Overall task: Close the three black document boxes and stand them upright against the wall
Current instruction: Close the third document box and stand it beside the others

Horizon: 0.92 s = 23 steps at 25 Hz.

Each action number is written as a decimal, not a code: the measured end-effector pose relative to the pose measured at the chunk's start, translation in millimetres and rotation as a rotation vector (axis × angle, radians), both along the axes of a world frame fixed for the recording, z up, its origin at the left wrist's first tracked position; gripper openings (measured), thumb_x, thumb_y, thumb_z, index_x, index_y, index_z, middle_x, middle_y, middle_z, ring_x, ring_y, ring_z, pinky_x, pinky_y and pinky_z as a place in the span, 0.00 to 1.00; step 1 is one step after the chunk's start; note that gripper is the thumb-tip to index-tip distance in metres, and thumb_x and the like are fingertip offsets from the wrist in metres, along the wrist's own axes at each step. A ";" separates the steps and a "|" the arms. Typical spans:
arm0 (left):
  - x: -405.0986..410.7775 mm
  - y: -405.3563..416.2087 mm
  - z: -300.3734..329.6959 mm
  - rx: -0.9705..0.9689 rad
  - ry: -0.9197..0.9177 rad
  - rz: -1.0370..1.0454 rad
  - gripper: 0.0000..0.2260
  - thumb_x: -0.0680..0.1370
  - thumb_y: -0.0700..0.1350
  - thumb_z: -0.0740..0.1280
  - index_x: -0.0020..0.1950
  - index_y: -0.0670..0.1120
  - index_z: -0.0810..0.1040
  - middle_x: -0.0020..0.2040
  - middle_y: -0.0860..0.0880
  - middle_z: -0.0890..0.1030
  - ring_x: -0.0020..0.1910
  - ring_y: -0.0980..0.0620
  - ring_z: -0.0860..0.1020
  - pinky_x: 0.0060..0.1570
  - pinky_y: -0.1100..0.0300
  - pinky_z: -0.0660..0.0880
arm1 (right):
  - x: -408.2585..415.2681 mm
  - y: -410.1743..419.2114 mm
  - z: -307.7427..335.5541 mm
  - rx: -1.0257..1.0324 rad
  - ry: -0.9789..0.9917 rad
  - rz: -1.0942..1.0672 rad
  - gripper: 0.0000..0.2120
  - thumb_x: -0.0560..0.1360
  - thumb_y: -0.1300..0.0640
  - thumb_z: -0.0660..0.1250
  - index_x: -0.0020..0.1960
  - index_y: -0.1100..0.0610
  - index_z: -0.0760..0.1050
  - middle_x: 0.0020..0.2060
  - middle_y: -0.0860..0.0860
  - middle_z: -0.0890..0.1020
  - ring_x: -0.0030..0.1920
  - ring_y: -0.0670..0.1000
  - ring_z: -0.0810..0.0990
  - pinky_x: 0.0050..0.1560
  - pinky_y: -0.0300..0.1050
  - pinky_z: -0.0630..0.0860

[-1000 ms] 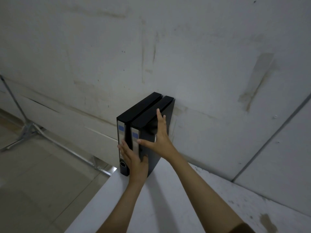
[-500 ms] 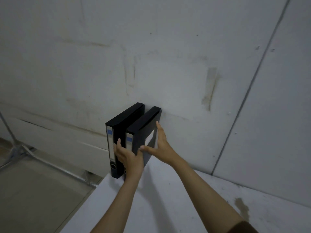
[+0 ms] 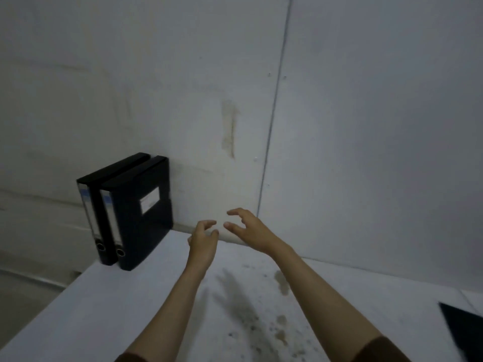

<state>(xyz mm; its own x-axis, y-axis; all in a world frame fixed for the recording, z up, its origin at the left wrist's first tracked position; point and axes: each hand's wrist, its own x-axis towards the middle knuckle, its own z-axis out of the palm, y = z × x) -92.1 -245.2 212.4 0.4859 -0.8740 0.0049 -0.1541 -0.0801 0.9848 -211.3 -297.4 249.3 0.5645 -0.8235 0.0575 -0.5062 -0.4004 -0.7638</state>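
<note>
Two closed black document boxes stand upright side by side against the wall at the table's left corner: the left box (image 3: 91, 205) and the right box (image 3: 141, 212), which shows a white label on its side. A third black box (image 3: 467, 330) lies at the right edge of the view, mostly cut off. My left hand (image 3: 202, 239) and my right hand (image 3: 251, 229) hover over the table to the right of the standing boxes, fingers apart and empty, touching nothing.
The white table (image 3: 130, 309) is stained with dark spots near the middle. Its left edge drops to the floor (image 3: 21, 296). A grey wall (image 3: 339, 126) with a vertical seam backs the table.
Both hands have let go of the two standing boxes and moved right, away from them. The view has swung right, bringing the third box into sight.
</note>
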 end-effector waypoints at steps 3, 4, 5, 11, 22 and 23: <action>-75.4 8.0 -0.3 -0.009 -0.016 -0.135 0.10 0.78 0.38 0.57 0.57 0.44 0.73 0.56 0.45 0.77 0.57 0.49 0.73 0.53 0.60 0.66 | -93.3 10.0 -1.9 -0.026 0.031 -0.078 0.18 0.77 0.50 0.61 0.64 0.57 0.70 0.67 0.54 0.71 0.68 0.53 0.69 0.67 0.43 0.65; -102.7 10.3 0.7 -0.012 -0.019 -0.181 0.09 0.78 0.37 0.57 0.55 0.44 0.73 0.53 0.46 0.77 0.55 0.50 0.73 0.51 0.61 0.66 | -127.5 15.0 -2.1 -0.030 0.039 -0.117 0.17 0.77 0.51 0.61 0.63 0.57 0.71 0.66 0.53 0.72 0.66 0.53 0.70 0.63 0.41 0.66; -126.6 11.7 1.9 -0.018 -0.026 -0.223 0.08 0.78 0.37 0.57 0.53 0.45 0.73 0.51 0.47 0.78 0.53 0.50 0.73 0.48 0.62 0.67 | -158.0 19.6 -2.7 -0.028 0.047 -0.151 0.16 0.77 0.52 0.60 0.62 0.56 0.72 0.65 0.53 0.73 0.65 0.52 0.72 0.60 0.39 0.67; -235.7 10.2 -5.0 -0.010 -0.089 -0.434 0.08 0.77 0.38 0.56 0.51 0.45 0.74 0.48 0.47 0.80 0.51 0.48 0.75 0.47 0.60 0.70 | -300.7 55.8 -27.4 0.045 0.070 -0.372 0.13 0.77 0.52 0.61 0.59 0.53 0.74 0.63 0.51 0.75 0.59 0.51 0.76 0.56 0.43 0.71; -341.6 19.4 -52.0 0.154 -0.206 -0.850 0.10 0.78 0.40 0.55 0.53 0.47 0.74 0.51 0.47 0.80 0.54 0.46 0.77 0.50 0.57 0.68 | -422.3 144.4 -105.5 0.242 0.026 -0.686 0.11 0.77 0.54 0.61 0.58 0.52 0.74 0.65 0.50 0.73 0.66 0.52 0.70 0.64 0.45 0.69; -347.9 23.0 -58.7 0.166 -0.224 -0.886 0.10 0.78 0.40 0.55 0.53 0.47 0.73 0.52 0.47 0.79 0.54 0.46 0.77 0.50 0.57 0.68 | -430.9 152.8 -112.2 0.251 0.040 -0.706 0.12 0.77 0.54 0.61 0.59 0.53 0.74 0.65 0.51 0.72 0.66 0.52 0.70 0.64 0.44 0.68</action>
<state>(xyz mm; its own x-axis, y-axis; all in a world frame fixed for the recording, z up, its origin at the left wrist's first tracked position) -440.0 -222.2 153.7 -0.3570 -0.9235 -0.1406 -0.4117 0.0204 0.9111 -642.2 -144.6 137.1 -0.1054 -0.9763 -0.1889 -0.6074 0.2136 -0.7651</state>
